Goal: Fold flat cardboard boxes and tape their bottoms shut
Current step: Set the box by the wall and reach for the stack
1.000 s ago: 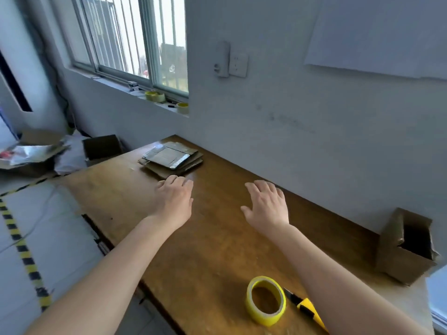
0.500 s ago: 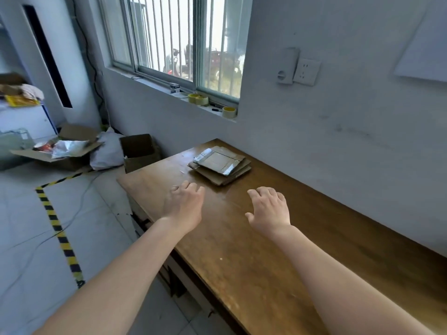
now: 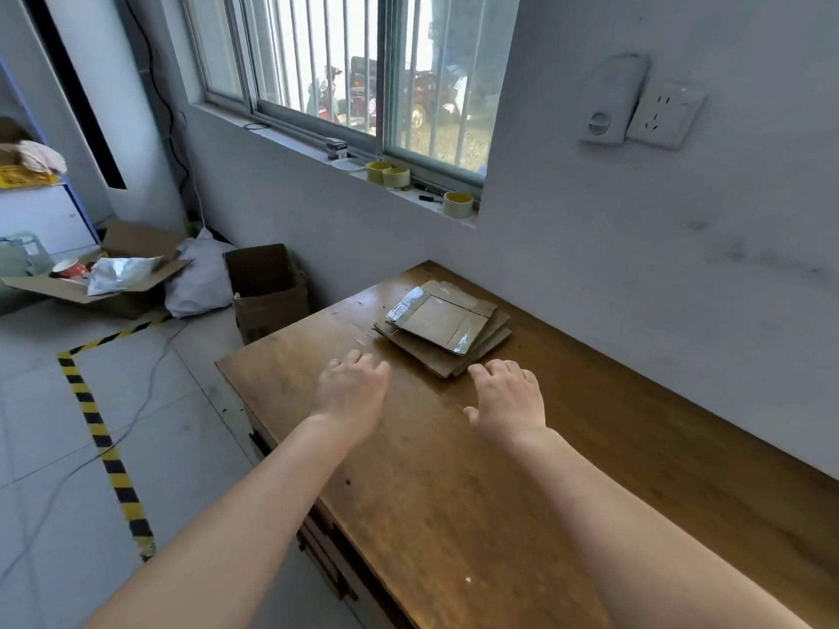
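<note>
Since the earlier frames your head has swung left, so the yellow tape roll that sat near you is out of view and both hands have come closer to the stack. Your wooden table (image 3: 454,483), a broad varnished top with scuffs and a worn left edge, runs along the grey wall, which leaves you a flat firm surface for creasing. At its far end lies the stack of flat cardboard boxes (image 3: 442,329), squared together near the wall, probably so one can be drawn off at a time; the top sheet is plain brown corrugated board with shiny clear tape strips on two corners. Your left hand (image 3: 349,394) hovers just short of the stack's near corner, fingers spread and holding nothing. Your right hand (image 3: 508,404) is likewise spread and holding nothing, its fingertips just beside the stack's near edge (whether they touch it I cannot tell).
</note>
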`<state>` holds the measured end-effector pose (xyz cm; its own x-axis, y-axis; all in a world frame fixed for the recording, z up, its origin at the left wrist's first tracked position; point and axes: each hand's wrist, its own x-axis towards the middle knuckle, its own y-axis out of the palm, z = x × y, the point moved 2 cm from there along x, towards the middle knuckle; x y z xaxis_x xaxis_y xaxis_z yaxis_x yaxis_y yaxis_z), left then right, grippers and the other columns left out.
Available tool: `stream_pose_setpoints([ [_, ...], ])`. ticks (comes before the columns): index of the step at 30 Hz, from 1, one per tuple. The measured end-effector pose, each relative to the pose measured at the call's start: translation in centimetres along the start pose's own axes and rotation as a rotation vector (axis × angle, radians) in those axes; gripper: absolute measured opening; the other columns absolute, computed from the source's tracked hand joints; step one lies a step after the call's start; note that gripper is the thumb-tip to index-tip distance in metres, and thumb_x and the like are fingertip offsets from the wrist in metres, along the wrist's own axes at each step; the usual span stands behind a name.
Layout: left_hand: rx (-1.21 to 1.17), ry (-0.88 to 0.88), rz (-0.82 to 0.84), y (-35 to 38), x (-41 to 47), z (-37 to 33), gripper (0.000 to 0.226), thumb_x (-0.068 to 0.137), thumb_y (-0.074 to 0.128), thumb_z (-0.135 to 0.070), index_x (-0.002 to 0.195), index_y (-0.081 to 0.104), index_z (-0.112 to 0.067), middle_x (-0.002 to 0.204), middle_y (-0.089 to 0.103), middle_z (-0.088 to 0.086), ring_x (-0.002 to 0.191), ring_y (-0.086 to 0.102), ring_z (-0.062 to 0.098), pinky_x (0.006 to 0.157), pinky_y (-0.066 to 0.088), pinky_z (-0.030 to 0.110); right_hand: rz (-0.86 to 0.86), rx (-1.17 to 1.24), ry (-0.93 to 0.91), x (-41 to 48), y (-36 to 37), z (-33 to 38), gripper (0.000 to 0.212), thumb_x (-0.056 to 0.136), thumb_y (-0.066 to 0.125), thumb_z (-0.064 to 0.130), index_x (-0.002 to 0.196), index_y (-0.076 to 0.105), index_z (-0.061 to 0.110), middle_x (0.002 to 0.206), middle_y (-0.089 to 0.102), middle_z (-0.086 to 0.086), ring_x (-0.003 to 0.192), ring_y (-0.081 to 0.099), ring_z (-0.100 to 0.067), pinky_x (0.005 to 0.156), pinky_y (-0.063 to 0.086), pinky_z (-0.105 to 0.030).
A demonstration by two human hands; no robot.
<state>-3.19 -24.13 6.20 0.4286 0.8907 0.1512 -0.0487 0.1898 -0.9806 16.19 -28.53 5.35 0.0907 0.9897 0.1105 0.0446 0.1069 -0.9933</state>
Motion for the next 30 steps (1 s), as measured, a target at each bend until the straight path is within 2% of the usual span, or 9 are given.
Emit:
stream_pose_setpoints([
  [7, -0.064, 0.04, 0.069, 3.5, 7.7, 1.7, 0.026, 0.09, 0.05, -0.021, 0.116, 0.053, -0.021, 0.122, 0.055, 0.0, 0.12, 0.044, 0.021, 0.093, 0.038, 0.032, 0.088, 0.017, 0.066, 6.7, 3.5, -0.6, 0.049, 0.086, 0.061, 0.043, 0.128, 0.049, 0.022, 0.126, 0.054, -0.004, 0.12, 0.046, -0.024, 0.099, 0.036, -0.036],
  [15, -0.159, 0.085, 0.136, 7.7, 15.3, 2.7, 0.023, 0.091, 0.051, -0.025, 0.113, 0.054, -0.02, 0.118, 0.056, 0.002, 0.115, 0.046, 0.023, 0.086, 0.039, 0.032, 0.171, 0.014, 0.153, 12.1, 7.0, -0.8, 0.052, 0.087, 0.059, 0.044, 0.132, 0.047, 0.021, 0.127, 0.054, -0.005, 0.12, 0.047, -0.025, 0.099, 0.039, -0.037],
  [20, -0.233, 0.117, 0.205, 10.8, 20.3, 3.5, 0.033, 0.092, 0.053, -0.032, 0.122, 0.052, -0.018, 0.129, 0.051, 0.003, 0.118, 0.045, 0.024, 0.091, 0.043, 0.036, 0.221, 0.028, 0.254, 15.2, 9.0, -0.8, 0.045, 0.087, 0.059, 0.044, 0.124, 0.05, 0.02, 0.123, 0.055, -0.005, 0.116, 0.048, -0.025, 0.095, 0.04, -0.036],
  [23, -0.292, 0.084, 0.265, 12.7, 23.1, 3.9, 0.043, 0.092, 0.056, -0.031, 0.13, 0.044, -0.015, 0.143, 0.038, 0.008, 0.128, 0.038, 0.026, 0.097, 0.042, 0.039, 0.251, 0.068, 0.344, 16.9, 10.2, -1.0, 0.045, 0.088, 0.058, 0.044, 0.125, 0.049, 0.019, 0.124, 0.055, -0.005, 0.116, 0.048, -0.025, 0.094, 0.04, -0.035],
  [26, -0.363, 0.022, 0.348, 14.6, 25.4, 3.8, 0.068, 0.095, 0.052, -0.03, 0.15, 0.017, -0.011, 0.157, 0.017, 0.01, 0.141, 0.021, 0.027, 0.108, 0.031, 0.04, 0.27, 0.161, 0.459, 18.2, 11.3, -1.2, 0.053, 0.09, 0.057, 0.044, 0.134, 0.044, 0.017, 0.129, 0.054, -0.005, 0.121, 0.047, -0.025, 0.097, 0.041, -0.036],
  [28, -0.402, 0.001, 0.371, 15.7, 26.5, 3.7, 0.07, 0.096, 0.05, -0.03, 0.151, 0.012, -0.01, 0.153, 0.024, 0.011, 0.138, 0.027, 0.027, 0.108, 0.031, 0.039, 0.284, 0.213, 0.534, 19.0, 11.9, -1.2, 0.055, 0.091, 0.056, 0.045, 0.134, 0.042, 0.015, 0.127, 0.055, -0.006, 0.12, 0.048, -0.026, 0.096, 0.042, -0.037],
  [30, -0.429, 0.002, 0.352, 16.5, 27.3, 3.8, 0.064, 0.096, 0.049, -0.032, 0.148, 0.02, -0.009, 0.141, 0.039, 0.012, 0.128, 0.038, 0.028, 0.103, 0.035, 0.039, 0.284, 0.267, 0.601, 19.5, 12.3, -1.1, 0.055, 0.091, 0.054, 0.046, 0.133, 0.042, 0.013, 0.124, 0.058, -0.006, 0.116, 0.051, -0.026, 0.093, 0.045, -0.038],
])
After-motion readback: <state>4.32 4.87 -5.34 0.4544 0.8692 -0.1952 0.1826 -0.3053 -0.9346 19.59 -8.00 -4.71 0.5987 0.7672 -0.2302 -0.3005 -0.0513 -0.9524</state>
